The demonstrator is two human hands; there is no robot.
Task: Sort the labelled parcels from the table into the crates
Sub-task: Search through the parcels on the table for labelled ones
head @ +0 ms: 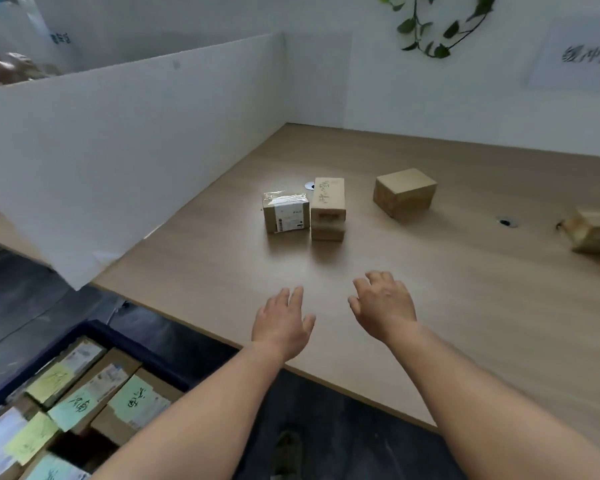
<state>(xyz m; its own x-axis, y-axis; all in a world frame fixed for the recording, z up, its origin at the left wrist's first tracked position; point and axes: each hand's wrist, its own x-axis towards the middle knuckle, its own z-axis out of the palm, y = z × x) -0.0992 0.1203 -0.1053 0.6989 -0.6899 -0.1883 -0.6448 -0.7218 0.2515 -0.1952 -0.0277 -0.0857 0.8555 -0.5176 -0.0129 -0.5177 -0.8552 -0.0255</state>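
Three cardboard parcels sit mid-table: a small taped parcel point(285, 212) with a white label, a tall narrow parcel point(327, 206) with handwriting on top right beside it, and a plain brown parcel point(404, 193) further right. My left hand point(283, 323) and my right hand point(383, 304) hover over the wooden table point(465, 306) in front of the two left parcels, palms down, fingers spread, holding nothing. A dark blue crate point(142, 348) on the floor at lower left holds several parcels with green and yellow notes.
A white partition board point(118, 150) runs along the table's left side and white walls close the back. Another parcel point(594, 232) lies at the right edge. A cable hole point(506, 222) is in the tabletop. Another person's hand point(4, 69) shows behind the partition.
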